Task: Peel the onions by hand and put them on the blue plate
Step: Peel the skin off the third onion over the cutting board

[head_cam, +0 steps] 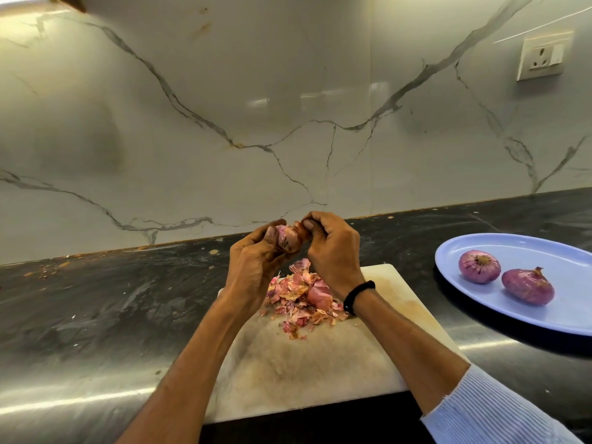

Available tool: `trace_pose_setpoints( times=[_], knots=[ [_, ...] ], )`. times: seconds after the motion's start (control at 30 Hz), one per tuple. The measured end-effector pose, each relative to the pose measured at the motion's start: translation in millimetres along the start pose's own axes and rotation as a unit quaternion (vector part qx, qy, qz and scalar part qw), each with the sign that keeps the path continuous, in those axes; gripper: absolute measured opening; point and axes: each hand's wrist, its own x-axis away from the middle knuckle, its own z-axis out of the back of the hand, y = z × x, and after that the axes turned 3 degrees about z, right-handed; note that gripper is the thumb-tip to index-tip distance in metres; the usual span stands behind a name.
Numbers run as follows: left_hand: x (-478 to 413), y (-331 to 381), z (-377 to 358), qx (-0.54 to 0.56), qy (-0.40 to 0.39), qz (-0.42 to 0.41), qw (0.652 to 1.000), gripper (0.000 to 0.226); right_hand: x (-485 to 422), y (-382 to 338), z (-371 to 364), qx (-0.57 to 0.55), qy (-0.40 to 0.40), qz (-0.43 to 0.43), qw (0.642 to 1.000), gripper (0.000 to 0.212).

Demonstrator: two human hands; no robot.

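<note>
While my left hand (pixel 254 264) curls round the onion (pixel 288 241), long axis roughly crosswise, right hand (pixel 333 251) pinching its right end.

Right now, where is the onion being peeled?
Near the centre of the head view, the onion is held between the left hand and right hand, above the pile of skins on the cutting board, left of the blue plate.

L hand (pixel 256 254) and R hand (pixel 333 248) are up together near centre, fingers curled round one onion (pixel 290 240) btwn them, thumbs pressed on it. L forearm is bare, in from 7 o'clock. R forearm is in from 5 o'clock w/ black band (pixel 357 296) at wrist and striped sleeve (pixel 493 408) ending mid-forearm.
</note>
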Motion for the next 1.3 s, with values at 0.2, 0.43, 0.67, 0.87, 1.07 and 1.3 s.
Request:
trace_pose_setpoints(
  times=[0.2,0.43,0.67,0.87,1.07,1.3],
  knots=[
    [3,2,-3,0.001,-0.009,0.018,1.000,0.028,-1,-1,-1,-0.010,0.010,-0.050,0.999,0.013],
    [6,9,-2,0.089,-0.021,0.030,0.995,0.033,-13,5,12,-0.052,0.064,-0.166,0.983,0.012],
    [-3,5,3,0.055,0.048,-0.004,0.997,0.031,-7,1,5,0.000,0.016,-0.081,0.997,0.021],
    [-6,5,6,0.044,0.068,-0.013,0.997,0.031,-4,5,2,0.006,0.007,0.000,1.000,0.016],
    [-4,7,5,0.046,0.055,-0.010,0.997,0.030,-3,-2,0,-0.072,-0.103,-0.043,0.991,0.037],
    [3,3,-3,0.035,0.004,0.016,0.999,0.027,1,-3,-2,-0.072,-0.070,-0.100,0.990,0.010]
  ],
)
